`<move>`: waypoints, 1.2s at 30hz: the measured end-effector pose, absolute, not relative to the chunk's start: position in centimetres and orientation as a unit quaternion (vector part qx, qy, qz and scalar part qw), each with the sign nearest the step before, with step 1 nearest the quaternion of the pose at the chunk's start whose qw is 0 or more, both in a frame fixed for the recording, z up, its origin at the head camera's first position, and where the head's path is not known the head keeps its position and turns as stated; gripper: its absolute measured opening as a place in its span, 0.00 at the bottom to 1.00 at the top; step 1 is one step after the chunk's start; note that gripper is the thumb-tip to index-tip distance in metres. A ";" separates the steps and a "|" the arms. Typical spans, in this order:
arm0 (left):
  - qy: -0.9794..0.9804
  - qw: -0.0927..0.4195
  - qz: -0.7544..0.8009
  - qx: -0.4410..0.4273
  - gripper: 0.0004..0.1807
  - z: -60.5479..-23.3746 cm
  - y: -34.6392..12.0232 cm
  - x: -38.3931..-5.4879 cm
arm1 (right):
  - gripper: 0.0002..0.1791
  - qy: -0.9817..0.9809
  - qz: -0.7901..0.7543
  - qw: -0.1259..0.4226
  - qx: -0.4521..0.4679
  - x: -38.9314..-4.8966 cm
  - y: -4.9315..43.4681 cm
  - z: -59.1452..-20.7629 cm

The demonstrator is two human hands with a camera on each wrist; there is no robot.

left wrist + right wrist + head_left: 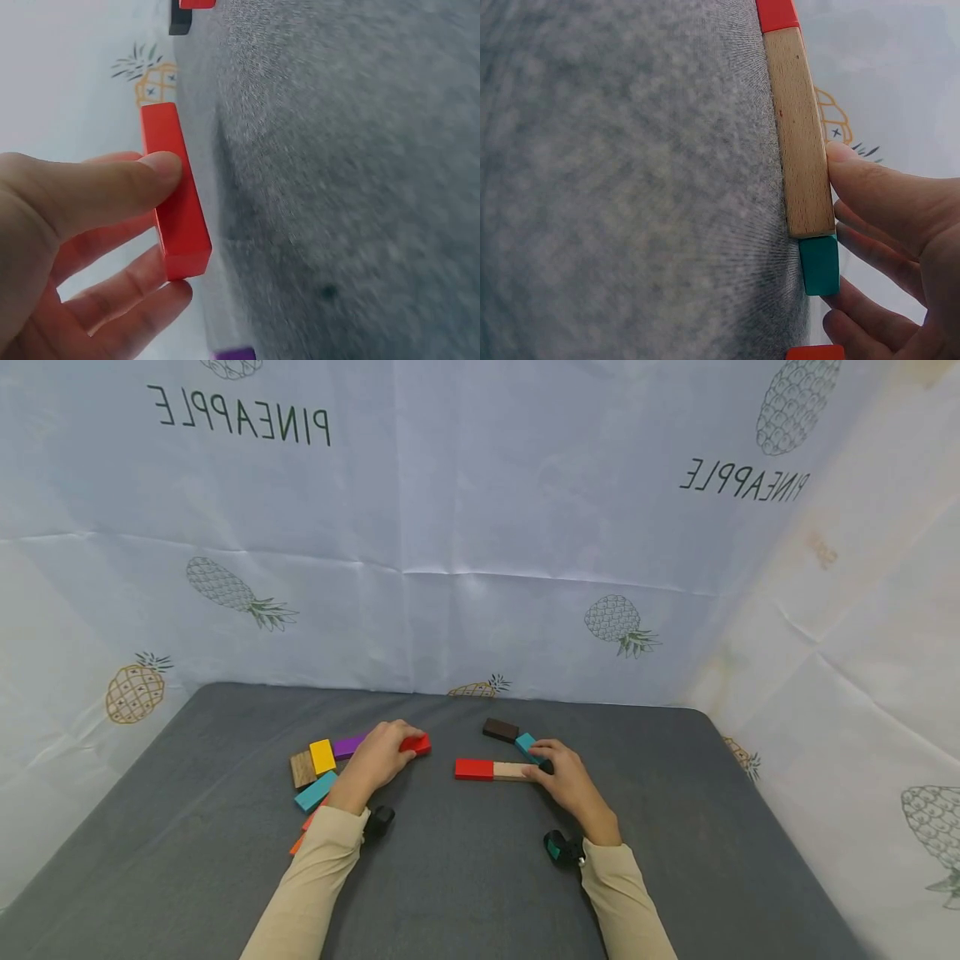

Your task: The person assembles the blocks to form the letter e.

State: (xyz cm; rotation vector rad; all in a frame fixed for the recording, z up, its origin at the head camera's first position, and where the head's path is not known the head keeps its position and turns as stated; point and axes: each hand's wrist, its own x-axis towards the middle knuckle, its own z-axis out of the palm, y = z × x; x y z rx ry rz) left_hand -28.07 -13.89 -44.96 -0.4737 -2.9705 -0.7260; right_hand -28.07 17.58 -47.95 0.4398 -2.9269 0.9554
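Red block [184, 221], pinched by the left hand [378, 756], neighbours a purple block [348, 747]; right hand [566, 783], grip unclear, touches a wooden block [801, 135].

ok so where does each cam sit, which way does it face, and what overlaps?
Head: on the head, facing forward and down at the grey table and pineapple-print cloth; left hand, right hand and sleeves show.
Left wrist: on that wrist, facing across the table, picture turned sideways, at the red block in the left hand; only that hand shows.
Right wrist: same idea, turned the other way, at the pale wood block; only the right hand shows.
Shared: head and left wrist both show that red block.
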 end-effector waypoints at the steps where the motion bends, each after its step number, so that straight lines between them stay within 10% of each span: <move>1: -0.960 0.022 -0.234 -0.153 0.20 -44.9 -13.7 -28.3 | 0.22 -0.941 0.308 0.015 0.140 -28.1 17.6 -48.0; 36: -0.952 -0.007 -0.275 -0.131 0.19 -45.9 -9.2 -33.2 | 0.23 -0.939 0.312 0.016 0.144 -28.1 17.7 -47.9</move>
